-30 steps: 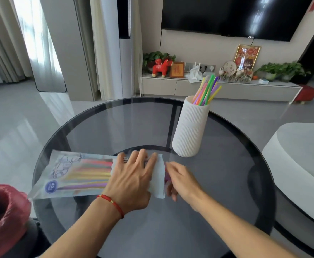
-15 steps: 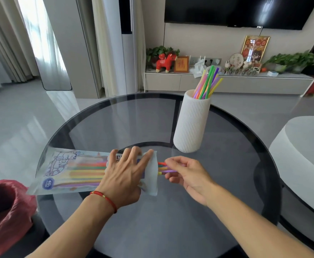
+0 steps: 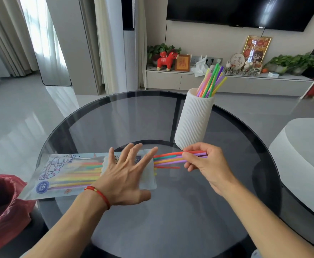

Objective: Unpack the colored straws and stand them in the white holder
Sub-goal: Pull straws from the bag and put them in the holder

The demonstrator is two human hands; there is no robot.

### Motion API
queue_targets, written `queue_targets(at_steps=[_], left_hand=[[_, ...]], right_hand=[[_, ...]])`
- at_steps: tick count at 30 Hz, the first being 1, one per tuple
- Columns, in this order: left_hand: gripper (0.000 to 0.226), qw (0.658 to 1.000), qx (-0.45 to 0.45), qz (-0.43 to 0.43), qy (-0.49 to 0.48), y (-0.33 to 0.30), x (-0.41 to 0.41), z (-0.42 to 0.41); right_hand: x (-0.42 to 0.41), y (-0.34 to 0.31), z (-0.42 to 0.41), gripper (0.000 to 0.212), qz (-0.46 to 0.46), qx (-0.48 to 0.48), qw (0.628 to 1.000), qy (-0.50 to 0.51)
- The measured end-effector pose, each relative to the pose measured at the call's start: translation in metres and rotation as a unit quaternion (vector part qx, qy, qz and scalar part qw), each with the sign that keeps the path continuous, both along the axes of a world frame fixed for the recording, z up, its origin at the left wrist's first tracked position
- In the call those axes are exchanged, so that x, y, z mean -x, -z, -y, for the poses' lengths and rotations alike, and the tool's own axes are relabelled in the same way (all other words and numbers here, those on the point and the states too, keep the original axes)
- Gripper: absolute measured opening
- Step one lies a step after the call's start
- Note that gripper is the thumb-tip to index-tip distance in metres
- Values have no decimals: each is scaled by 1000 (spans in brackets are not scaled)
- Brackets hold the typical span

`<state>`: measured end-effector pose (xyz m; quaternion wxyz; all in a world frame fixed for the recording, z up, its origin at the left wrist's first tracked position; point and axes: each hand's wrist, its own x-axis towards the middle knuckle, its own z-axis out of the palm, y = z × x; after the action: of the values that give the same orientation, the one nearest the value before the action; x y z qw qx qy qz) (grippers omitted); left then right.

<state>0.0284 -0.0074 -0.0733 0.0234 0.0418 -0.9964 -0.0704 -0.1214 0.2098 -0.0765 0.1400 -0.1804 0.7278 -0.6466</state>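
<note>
A clear printed straw bag (image 3: 63, 174) lies flat on the round glass table (image 3: 115, 116), its open end toward the right. My left hand (image 3: 126, 175) presses down on that end with spread, straight fingers. My right hand (image 3: 206, 161) pinches a bunch of colored straws (image 3: 169, 159) that stick partly out of the bag's mouth. More straws remain inside the bag. The ribbed white holder (image 3: 194, 120) stands just behind my right hand, with several straws (image 3: 211, 81) leaning upright in it.
A red bin bag (image 3: 1, 205) sits at the table's left edge. A white seat (image 3: 301, 146) lies to the right. A TV shelf with plants and ornaments runs along the far wall.
My right hand has drawn the bunch of straws farther out of the bag to the right. My left hand has spread its fingers and stays pressed on the bag.
</note>
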Motion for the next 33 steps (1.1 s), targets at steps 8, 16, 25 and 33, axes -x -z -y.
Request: queue_targets(at_steps=[8, 16, 25, 33], left_hand=[[34, 994, -2, -104, -43, 12, 20, -18], [38, 994, 58, -84, -42, 17, 17, -18], [26, 991, 43, -122, -29, 17, 16, -31], [32, 993, -5, -94, -70, 24, 17, -11]], right_hand=[[0, -19, -9, 14, -25, 65, 997, -20], [3, -19, -22, 50, 99, 219, 970, -48], [-47, 10, 38, 44, 130, 140, 979, -65], [-18, -6, 24, 11, 16, 99, 994, 52]])
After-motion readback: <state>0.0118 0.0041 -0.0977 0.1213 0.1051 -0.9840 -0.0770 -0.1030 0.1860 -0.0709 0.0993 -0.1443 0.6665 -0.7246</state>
